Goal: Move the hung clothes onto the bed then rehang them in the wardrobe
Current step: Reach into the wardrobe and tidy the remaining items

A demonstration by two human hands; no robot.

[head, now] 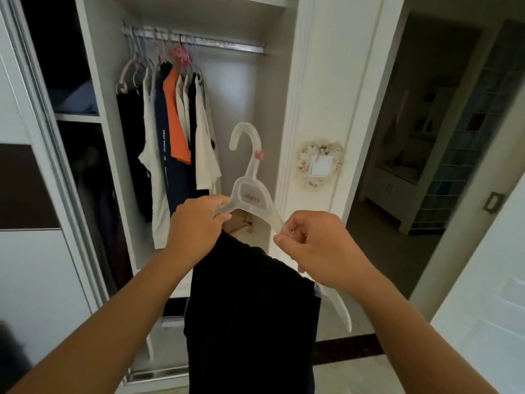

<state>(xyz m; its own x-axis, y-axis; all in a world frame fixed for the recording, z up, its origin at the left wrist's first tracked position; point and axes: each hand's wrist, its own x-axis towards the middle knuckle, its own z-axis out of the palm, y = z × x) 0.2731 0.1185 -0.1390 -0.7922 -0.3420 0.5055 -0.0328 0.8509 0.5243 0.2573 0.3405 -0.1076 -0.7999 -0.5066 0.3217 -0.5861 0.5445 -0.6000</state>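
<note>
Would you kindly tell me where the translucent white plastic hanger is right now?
The translucent white plastic hanger is mid-frame before the open wardrobe, gripped by the left hand and right hand, with a black garment draped below.

Translucent matt plastic hanger point(250, 194), black matt cloth garment point(250, 308), shiny metal rail point(227, 45)

Two bare forearms, no sleeves

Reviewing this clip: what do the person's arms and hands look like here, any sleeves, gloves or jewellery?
Both forearms are bare to the frame's bottom edge: no sleeves show. The left hand and right hand wear no gloves, and no rings, watch or bracelet can be seen on fingers or wrists.
</note>
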